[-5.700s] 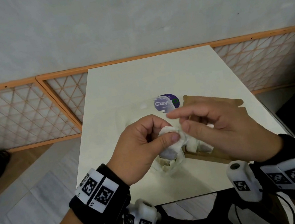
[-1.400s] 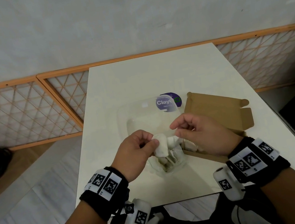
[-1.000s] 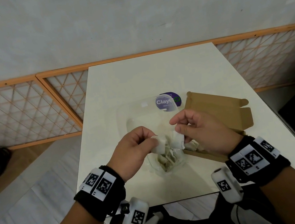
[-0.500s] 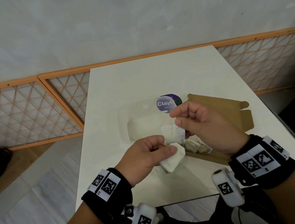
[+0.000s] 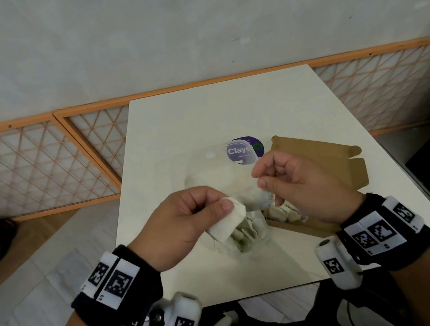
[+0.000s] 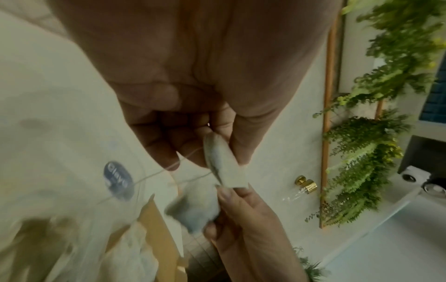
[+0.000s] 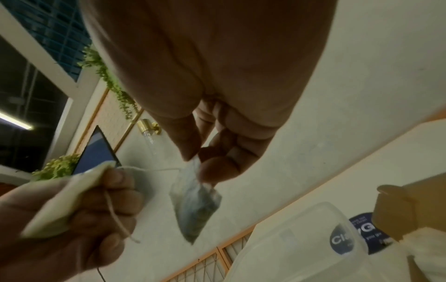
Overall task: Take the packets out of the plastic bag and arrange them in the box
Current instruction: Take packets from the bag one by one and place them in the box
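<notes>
Hands raised over the table: left hand (image 5: 190,224) pinches one packet (image 5: 227,222), right hand (image 5: 298,185) another (thumb-and-forefinger grip).

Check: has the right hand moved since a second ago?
Yes. The right hand, pinching a packet, has risen away from the box and now sits just below the purple sticker on the plastic bag.
</notes>
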`<state>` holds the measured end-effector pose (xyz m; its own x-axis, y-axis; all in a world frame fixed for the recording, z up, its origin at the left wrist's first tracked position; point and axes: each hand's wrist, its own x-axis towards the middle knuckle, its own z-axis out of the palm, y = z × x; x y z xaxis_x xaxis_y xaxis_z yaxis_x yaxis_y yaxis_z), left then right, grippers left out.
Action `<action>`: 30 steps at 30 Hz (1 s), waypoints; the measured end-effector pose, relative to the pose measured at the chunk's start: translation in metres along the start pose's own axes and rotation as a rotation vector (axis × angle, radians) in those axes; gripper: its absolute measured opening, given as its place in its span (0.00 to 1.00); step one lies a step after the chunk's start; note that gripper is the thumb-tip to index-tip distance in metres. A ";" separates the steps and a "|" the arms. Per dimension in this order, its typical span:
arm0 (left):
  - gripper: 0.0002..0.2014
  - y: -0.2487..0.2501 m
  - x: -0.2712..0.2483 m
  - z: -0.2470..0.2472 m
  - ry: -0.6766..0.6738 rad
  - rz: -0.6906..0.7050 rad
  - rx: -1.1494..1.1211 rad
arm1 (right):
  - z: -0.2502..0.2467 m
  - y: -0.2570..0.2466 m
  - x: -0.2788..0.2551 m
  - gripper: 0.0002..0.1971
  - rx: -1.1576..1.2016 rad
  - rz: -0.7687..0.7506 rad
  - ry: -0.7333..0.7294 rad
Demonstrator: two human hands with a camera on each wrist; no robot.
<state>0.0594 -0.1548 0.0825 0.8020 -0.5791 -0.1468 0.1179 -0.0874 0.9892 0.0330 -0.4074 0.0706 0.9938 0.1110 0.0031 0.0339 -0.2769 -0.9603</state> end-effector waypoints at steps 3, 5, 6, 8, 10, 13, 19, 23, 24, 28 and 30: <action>0.07 0.010 0.004 -0.009 0.087 0.059 0.044 | 0.003 -0.007 -0.008 0.09 0.010 -0.008 -0.126; 0.07 0.011 0.008 -0.014 0.136 0.077 0.076 | 0.003 -0.013 -0.013 0.09 0.014 -0.018 -0.180; 0.06 0.009 0.010 -0.015 0.145 0.076 0.091 | 0.003 -0.017 -0.015 0.09 0.027 -0.033 -0.204; 0.07 0.005 0.014 -0.014 0.158 0.052 0.118 | 0.003 -0.026 -0.017 0.10 0.094 -0.071 -0.235; 0.07 0.000 0.016 -0.009 0.153 0.036 0.140 | 0.004 -0.033 -0.017 0.10 0.205 -0.104 -0.214; 0.07 -0.007 0.015 0.004 0.119 0.014 0.182 | 0.003 -0.039 -0.014 0.09 0.343 -0.138 -0.105; 0.14 -0.019 0.009 0.015 0.095 -0.021 0.117 | -0.001 -0.037 0.000 0.06 0.400 -0.134 0.140; 0.24 -0.020 0.001 0.010 0.157 -0.055 0.164 | -0.003 -0.027 0.007 0.06 0.372 -0.088 0.234; 0.19 -0.018 -0.001 0.010 0.157 -0.056 0.156 | -0.003 -0.024 0.008 0.07 0.342 -0.078 0.246; 0.04 -0.010 -0.006 0.010 0.132 0.041 0.132 | 0.003 -0.018 0.007 0.06 0.254 -0.047 0.263; 0.06 -0.006 -0.005 0.012 0.170 0.113 0.113 | 0.008 -0.019 0.005 0.05 0.261 -0.040 0.243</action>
<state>0.0473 -0.1613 0.0774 0.8945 -0.4465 -0.0233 -0.0370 -0.1260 0.9913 0.0366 -0.3941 0.0866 0.9894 -0.1222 0.0783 0.0764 -0.0203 -0.9969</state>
